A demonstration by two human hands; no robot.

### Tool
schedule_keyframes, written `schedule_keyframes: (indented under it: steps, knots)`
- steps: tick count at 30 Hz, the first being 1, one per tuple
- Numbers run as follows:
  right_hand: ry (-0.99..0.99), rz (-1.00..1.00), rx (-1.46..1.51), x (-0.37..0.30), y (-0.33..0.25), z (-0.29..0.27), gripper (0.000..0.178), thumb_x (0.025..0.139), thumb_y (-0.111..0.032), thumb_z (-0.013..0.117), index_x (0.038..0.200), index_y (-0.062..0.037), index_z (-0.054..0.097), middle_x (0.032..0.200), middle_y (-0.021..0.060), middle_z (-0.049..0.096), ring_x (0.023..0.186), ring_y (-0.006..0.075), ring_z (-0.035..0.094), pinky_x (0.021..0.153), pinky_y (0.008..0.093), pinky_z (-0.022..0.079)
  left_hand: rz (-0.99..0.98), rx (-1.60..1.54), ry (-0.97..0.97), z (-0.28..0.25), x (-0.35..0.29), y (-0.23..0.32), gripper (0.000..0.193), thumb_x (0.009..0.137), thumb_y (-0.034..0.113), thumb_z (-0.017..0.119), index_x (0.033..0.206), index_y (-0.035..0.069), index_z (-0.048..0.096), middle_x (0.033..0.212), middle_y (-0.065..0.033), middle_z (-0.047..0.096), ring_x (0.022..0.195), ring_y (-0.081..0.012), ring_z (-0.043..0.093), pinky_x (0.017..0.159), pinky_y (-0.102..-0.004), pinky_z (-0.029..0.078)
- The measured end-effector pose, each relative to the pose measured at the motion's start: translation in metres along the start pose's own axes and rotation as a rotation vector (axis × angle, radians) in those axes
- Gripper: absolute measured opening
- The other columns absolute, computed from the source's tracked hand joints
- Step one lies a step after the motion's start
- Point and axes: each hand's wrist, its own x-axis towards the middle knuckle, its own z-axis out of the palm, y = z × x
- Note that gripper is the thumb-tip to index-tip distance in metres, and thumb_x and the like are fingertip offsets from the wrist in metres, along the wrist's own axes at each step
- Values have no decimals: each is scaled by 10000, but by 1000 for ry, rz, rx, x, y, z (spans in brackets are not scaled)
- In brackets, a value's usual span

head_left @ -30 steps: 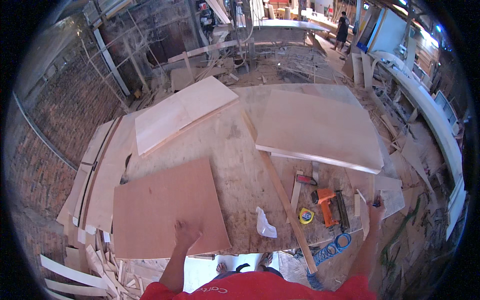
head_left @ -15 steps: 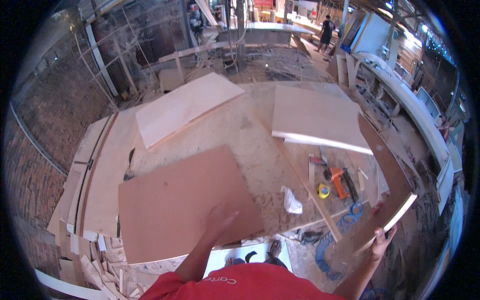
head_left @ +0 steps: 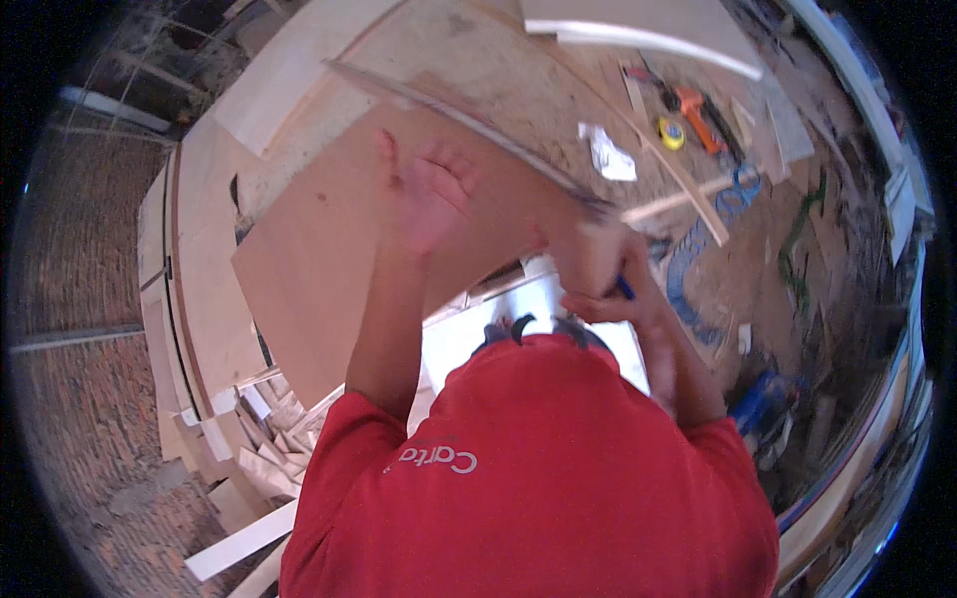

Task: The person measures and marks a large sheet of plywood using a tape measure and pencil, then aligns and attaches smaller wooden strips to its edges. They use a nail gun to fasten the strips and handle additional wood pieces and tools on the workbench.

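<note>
My left hand (head_left: pixel 437 194) is raised with its palm up and fingers spread, holding nothing. It is above a brown wood panel (head_left: pixel 319 229) lying on the worktable. My right hand (head_left: pixel 598 274), smeared by motion, is closed at the near end of a long thin wooden strip (head_left: pixel 478 133). This strip slants across the panel's far part, its other end pointing to the far left. A slim blue thing like a pen (head_left: pixel 625 287) sticks out by the right hand's fingers; the grip on it is unclear.
Right on the table lie an orange tool (head_left: pixel 701 120), a yellow tape measure (head_left: pixel 671 134), a crumpled white piece (head_left: pixel 606 152) and a wooden batten (head_left: pixel 688 189). Pale boards (head_left: pixel 648 25) lie at the back. A blue coiled hose (head_left: pixel 683 289) hangs right; wood offcuts (head_left: pixel 269 448) pile up near left.
My view has tipped down. My right hand has swung the strip from the far right in over the panel. My left hand has lifted and turned palm up.
</note>
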Motion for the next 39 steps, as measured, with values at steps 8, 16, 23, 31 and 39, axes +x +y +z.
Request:
schedule_keyframes:
  steps: [8, 16, 23, 31, 39]
  knots:
    - [25, -17, -88, -12, 68, 32, 621, 814, -234, 823, 1340, -9, 580, 1283, 133, 656, 1171, 193, 607, 1050, 366, 437, 127, 285, 309, -38, -47, 60, 330, 1047, 281, 511, 1223, 19, 607, 1219, -112, 686, 1107, -265, 666, 976, -440, 543]
    - [457, 383, -368, -59, 161, -45, 405, 1032, -382, 538, 1095, -17, 701, 952, 88, 626, 925, 190, 591, 875, 324, 461, 118, 842, 750, -29, -10, 46, 212, 982, 191, 651, 1178, 121, 611, 1080, -47, 705, 1004, -176, 676, 766, -325, 562]
    - [205, 694, 200, -42, 185, 20, 576, 914, -493, 692, 1210, 0, 679, 1087, 150, 706, 1003, 211, 642, 891, 347, 481, -203, 1101, 784, -146, 12, 11, 335, 943, 200, 711, 1217, 117, 536, 1050, -21, 666, 911, -160, 650, 666, -327, 519]
    - [420, 777, 238, -33, 238, 38, 501, 841, -364, 807, 1175, -10, 686, 886, 45, 682, 627, 96, 512, 561, 297, 415, -331, 1351, 951, -157, 40, -15, 451, 939, 355, 698, 1245, 53, 562, 1101, -76, 657, 891, -245, 663, 720, -385, 544]
    - [565, 801, 315, -15, 237, 41, 478, 800, -334, 850, 1121, -20, 690, 854, 44, 711, 457, 45, 384, 398, 232, 284, -108, 2634, 486, -121, -29, -39, 869, 776, 489, 795, 1414, -7, 478, 1470, -285, 438, 1356, -457, 417, 1117, -521, 344]
